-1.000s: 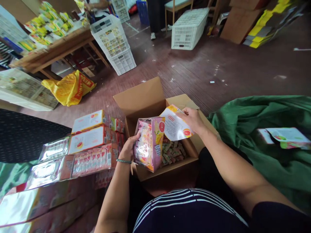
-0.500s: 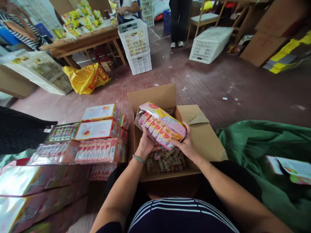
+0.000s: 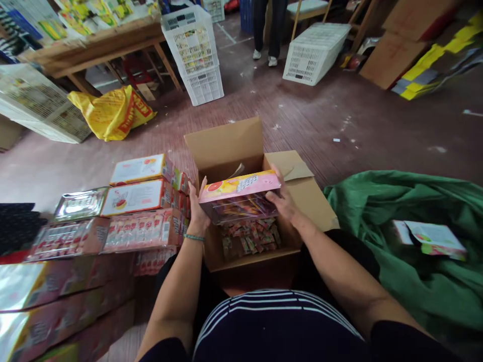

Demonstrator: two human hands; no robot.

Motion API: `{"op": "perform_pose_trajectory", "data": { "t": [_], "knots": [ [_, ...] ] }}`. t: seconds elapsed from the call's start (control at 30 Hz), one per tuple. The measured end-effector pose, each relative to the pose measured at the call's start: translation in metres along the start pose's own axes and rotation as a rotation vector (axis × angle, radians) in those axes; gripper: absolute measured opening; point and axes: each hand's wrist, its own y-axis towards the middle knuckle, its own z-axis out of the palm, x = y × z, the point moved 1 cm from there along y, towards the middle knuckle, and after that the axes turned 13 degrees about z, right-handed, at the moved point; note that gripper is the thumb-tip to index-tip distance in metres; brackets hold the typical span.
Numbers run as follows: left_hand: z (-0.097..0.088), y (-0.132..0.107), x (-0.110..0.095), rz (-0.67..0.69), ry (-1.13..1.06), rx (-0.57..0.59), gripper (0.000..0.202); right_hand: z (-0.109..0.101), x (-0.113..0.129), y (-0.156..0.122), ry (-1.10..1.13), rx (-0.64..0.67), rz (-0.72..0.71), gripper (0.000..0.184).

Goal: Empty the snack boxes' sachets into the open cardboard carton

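Head view: left hand [image 3: 196, 207] and right hand [image 3: 284, 202] clasp the two ends of a pink display box [image 3: 240, 195], fingers wrapped on its short sides. The box is held level above an open cardboard carton [image 3: 226, 146] with loose sachets [image 3: 249, 238] in its bottom. Stacked product boxes [image 3: 139, 201] lie just beside the carton; green cloth [image 3: 400, 211] to the right

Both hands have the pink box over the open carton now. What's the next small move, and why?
Probably carry the pink box left to the stacked boxes. The left hand and right hand grip its ends, its flap looks shut, and it sits level above the carton of loose sachets.
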Motion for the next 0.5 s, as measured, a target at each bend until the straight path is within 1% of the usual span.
{"op": "perform_pose_trajectory", "data": {
  "t": [0.1, 0.17, 0.23, 0.3, 0.33, 0.4, 0.43, 0.5],
  "knots": [
    [0.006, -0.003, 0.000, -0.013, 0.032, 0.026, 0.082, -0.009, 0.004, 0.002, -0.022, -0.053, 0.003, 0.088],
    [0.010, -0.005, -0.002, 0.011, 0.035, 0.042, 0.081, -0.014, 0.007, 0.002, -0.007, -0.049, -0.008, 0.087],
    [0.011, -0.005, -0.006, 0.063, 0.038, 0.073, 0.081, -0.014, 0.007, 0.000, 0.021, -0.040, -0.016, 0.089],
    [0.009, -0.003, -0.011, 0.097, 0.047, 0.114, 0.081, -0.011, 0.007, -0.004, 0.001, -0.063, -0.023, 0.091],
    [0.008, -0.003, -0.014, 0.111, 0.046, 0.123, 0.083, -0.008, 0.006, -0.007, -0.022, -0.076, -0.033, 0.095],
    [0.006, -0.003, -0.017, 0.141, 0.035, 0.110, 0.085, -0.001, 0.006, -0.011, -0.052, -0.074, -0.055, 0.102],
    [0.005, -0.004, -0.018, 0.152, 0.033, 0.102, 0.085, 0.002, 0.005, -0.012, -0.043, -0.060, -0.056, 0.102],
    [0.004, -0.007, -0.018, 0.143, 0.050, 0.115, 0.082, 0.006, 0.001, -0.011, 0.024, -0.040, -0.015, 0.097]
  ]
}}
